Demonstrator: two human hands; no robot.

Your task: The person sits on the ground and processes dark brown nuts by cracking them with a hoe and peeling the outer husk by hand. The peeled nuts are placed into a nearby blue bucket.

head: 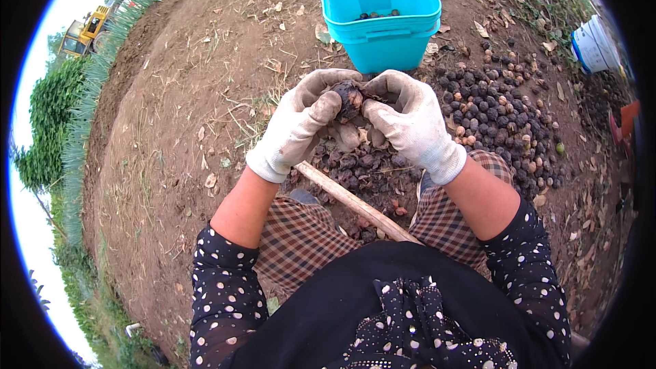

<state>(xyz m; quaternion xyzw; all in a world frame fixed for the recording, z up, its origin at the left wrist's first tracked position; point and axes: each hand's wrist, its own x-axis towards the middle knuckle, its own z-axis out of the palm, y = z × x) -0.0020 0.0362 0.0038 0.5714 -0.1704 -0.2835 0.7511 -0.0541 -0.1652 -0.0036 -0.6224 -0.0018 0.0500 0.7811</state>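
Observation:
My left hand (300,120), in a dirty white work glove, grips a walnut (350,102) between thumb and fingers. Ragged blackened husk covers most of the nut, and a patch of brown shell shows through. On the nut's right side, my right hand (415,120), gloved the same way, pinches dark husk (378,98) between thumb and curled fingers. Part of that husk is hidden by the fingers. Below both hands, a heap of dark husk scraps (359,166) lies on the soil between my legs. A wooden handle (359,206) slants across it.
A turquoise bucket (394,46) stands just ahead with several nuts inside. To the right spreads a pile of walnuts (494,113), many blackened, some bare-shelled. A white bucket (596,45) lies tipped farther right. Yellow machinery (84,31) stands beyond green plants at far left.

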